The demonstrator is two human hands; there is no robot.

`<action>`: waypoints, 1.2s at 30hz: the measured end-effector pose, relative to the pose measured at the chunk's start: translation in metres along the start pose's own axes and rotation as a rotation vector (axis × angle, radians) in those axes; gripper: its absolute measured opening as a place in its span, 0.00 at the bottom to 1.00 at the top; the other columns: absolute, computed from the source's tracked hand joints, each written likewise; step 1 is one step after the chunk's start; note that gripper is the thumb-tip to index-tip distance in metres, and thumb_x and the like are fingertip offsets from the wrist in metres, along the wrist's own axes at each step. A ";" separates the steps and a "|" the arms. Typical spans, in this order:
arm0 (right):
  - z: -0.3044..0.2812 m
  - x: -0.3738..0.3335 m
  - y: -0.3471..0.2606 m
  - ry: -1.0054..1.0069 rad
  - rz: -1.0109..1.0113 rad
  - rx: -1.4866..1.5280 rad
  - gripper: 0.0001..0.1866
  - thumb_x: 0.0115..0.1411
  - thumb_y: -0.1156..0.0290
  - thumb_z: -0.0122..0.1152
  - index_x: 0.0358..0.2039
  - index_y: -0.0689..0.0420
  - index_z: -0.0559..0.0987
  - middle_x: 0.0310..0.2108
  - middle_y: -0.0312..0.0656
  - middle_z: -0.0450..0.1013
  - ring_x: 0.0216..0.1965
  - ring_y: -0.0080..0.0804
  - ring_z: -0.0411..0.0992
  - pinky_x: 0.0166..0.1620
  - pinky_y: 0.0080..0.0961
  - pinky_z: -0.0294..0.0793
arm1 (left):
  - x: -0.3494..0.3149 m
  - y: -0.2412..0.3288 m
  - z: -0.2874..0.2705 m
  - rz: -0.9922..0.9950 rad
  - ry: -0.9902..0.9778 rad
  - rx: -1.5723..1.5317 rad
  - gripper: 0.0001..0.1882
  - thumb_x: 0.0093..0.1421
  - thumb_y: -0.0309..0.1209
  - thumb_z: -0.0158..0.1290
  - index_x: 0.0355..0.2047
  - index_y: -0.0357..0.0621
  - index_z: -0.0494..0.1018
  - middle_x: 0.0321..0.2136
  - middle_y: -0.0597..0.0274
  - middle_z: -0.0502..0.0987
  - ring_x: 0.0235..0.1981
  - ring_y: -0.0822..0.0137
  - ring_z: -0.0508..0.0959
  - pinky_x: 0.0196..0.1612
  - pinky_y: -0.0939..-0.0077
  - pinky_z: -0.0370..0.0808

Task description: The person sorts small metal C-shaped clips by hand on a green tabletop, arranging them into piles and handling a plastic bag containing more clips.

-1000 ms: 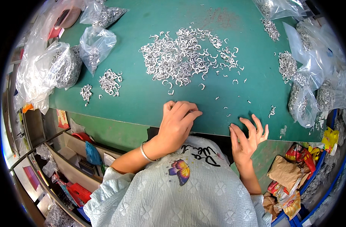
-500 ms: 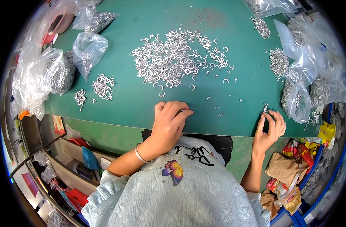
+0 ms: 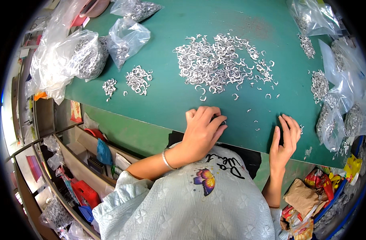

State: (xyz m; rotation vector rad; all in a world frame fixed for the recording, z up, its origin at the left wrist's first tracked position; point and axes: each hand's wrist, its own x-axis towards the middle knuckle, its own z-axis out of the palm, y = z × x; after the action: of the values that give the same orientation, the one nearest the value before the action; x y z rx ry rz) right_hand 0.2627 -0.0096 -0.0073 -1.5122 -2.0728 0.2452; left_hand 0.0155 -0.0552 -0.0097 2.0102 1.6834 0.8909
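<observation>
A broad heap of small curved silver metal pieces (image 3: 211,64) lies on the green tabletop (image 3: 163,96). My left hand (image 3: 201,130) rests near the table's front edge, below that heap. Its fingers are curled together, and what they pinch, a small dark bit perhaps, is mostly hidden. To the right, my right hand (image 3: 284,144) is over the tabletop with thumb and fingers apart and nothing visible between them. A few metal pieces (image 3: 301,129) show just past its fingers, partly covered by them.
Smaller piles of the pieces (image 3: 139,80) lie at left and more (image 3: 320,86) at right. Clear plastic bags of pieces (image 3: 89,58) stand along the left side, with others (image 3: 353,120) at right. Below the table are a drawer-like shelf (image 3: 87,152) and a crumpled paper bag (image 3: 301,196).
The whole view has turned, shifting the table contents rightward. My right hand has come off the few pieces at its fingertips, and its fingers have spread. My left hand stays curled.
</observation>
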 end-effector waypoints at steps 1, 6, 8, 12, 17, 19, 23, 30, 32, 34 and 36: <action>0.000 -0.001 0.002 0.011 -0.009 0.005 0.14 0.56 0.81 0.60 0.45 0.63 0.80 0.48 0.45 0.75 0.53 0.45 0.69 0.58 0.39 0.62 | 0.000 0.000 0.000 0.000 0.004 0.010 0.17 0.48 0.25 0.65 0.40 0.44 0.77 0.40 0.64 0.73 0.39 0.64 0.71 0.43 0.65 0.59; -0.002 -0.003 -0.006 0.043 -0.025 -0.017 0.14 0.55 0.81 0.62 0.44 0.64 0.80 0.46 0.46 0.75 0.50 0.47 0.69 0.55 0.39 0.65 | -0.008 -0.003 0.000 0.022 0.004 -0.028 0.15 0.49 0.24 0.64 0.39 0.43 0.77 0.39 0.64 0.73 0.38 0.63 0.71 0.42 0.66 0.60; 0.000 -0.004 -0.020 -0.015 -0.063 0.120 0.15 0.53 0.81 0.63 0.43 0.63 0.80 0.45 0.45 0.75 0.49 0.46 0.70 0.54 0.39 0.66 | -0.011 -0.001 0.002 0.043 -0.006 -0.057 0.14 0.50 0.23 0.64 0.38 0.43 0.77 0.39 0.64 0.73 0.38 0.63 0.72 0.42 0.67 0.60; 0.009 -0.003 -0.044 -0.137 -0.158 0.259 0.15 0.48 0.81 0.67 0.39 0.62 0.82 0.43 0.43 0.75 0.47 0.45 0.71 0.51 0.38 0.66 | -0.010 0.000 0.003 0.032 0.014 -0.078 0.14 0.50 0.23 0.63 0.38 0.42 0.77 0.38 0.63 0.74 0.39 0.63 0.73 0.43 0.67 0.61; 0.012 -0.002 -0.039 -0.094 -0.132 0.255 0.13 0.48 0.82 0.66 0.37 0.62 0.82 0.42 0.42 0.75 0.46 0.44 0.71 0.49 0.37 0.66 | -0.018 -0.008 -0.003 0.051 0.016 -0.063 0.12 0.49 0.22 0.63 0.36 0.41 0.77 0.37 0.62 0.76 0.37 0.63 0.74 0.44 0.68 0.62; 0.011 0.001 -0.038 -0.084 -0.131 0.253 0.13 0.49 0.83 0.66 0.37 0.62 0.82 0.41 0.42 0.75 0.45 0.44 0.71 0.49 0.37 0.66 | -0.018 -0.008 -0.002 0.076 0.033 -0.120 0.12 0.49 0.20 0.63 0.35 0.41 0.77 0.36 0.62 0.76 0.36 0.63 0.75 0.42 0.68 0.62; 0.011 -0.001 -0.038 -0.084 -0.127 0.231 0.12 0.49 0.84 0.65 0.36 0.64 0.82 0.40 0.43 0.76 0.45 0.45 0.72 0.49 0.37 0.67 | -0.022 -0.007 -0.002 0.083 0.079 -0.149 0.14 0.46 0.17 0.63 0.34 0.40 0.77 0.35 0.62 0.77 0.35 0.63 0.76 0.40 0.68 0.64; 0.002 0.000 -0.020 -0.017 -0.077 0.174 0.10 0.53 0.87 0.60 0.36 0.68 0.80 0.39 0.48 0.76 0.44 0.47 0.72 0.49 0.39 0.70 | -0.025 -0.035 -0.035 -0.044 0.385 0.008 0.12 0.45 0.15 0.64 0.30 0.40 0.78 0.32 0.60 0.80 0.34 0.63 0.79 0.41 0.70 0.69; -0.001 0.000 -0.016 -0.011 -0.076 0.146 0.09 0.55 0.86 0.58 0.37 0.68 0.80 0.39 0.48 0.75 0.44 0.46 0.72 0.49 0.39 0.70 | -0.021 -0.056 -0.049 -0.123 0.482 0.165 0.11 0.46 0.15 0.63 0.30 0.41 0.78 0.32 0.60 0.81 0.35 0.63 0.79 0.41 0.71 0.69; -0.003 0.001 -0.012 -0.004 -0.072 0.121 0.09 0.56 0.86 0.58 0.37 0.68 0.80 0.40 0.47 0.75 0.44 0.46 0.71 0.50 0.39 0.69 | -0.018 -0.079 -0.063 -0.207 0.548 0.303 0.10 0.48 0.16 0.63 0.31 0.41 0.78 0.32 0.60 0.81 0.35 0.63 0.79 0.42 0.71 0.70; -0.007 0.000 -0.007 0.003 -0.063 0.092 0.09 0.56 0.85 0.58 0.38 0.67 0.80 0.40 0.47 0.75 0.45 0.46 0.71 0.51 0.39 0.68 | -0.015 -0.092 -0.073 -0.280 0.535 0.384 0.11 0.50 0.17 0.62 0.33 0.42 0.78 0.33 0.61 0.80 0.35 0.63 0.79 0.44 0.71 0.71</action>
State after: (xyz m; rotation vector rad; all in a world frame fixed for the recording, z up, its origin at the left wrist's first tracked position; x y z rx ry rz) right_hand 0.2603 -0.0134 0.0017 -1.3894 -2.0744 0.3099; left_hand -0.1021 -0.0577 -0.0189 1.7763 2.5236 1.1386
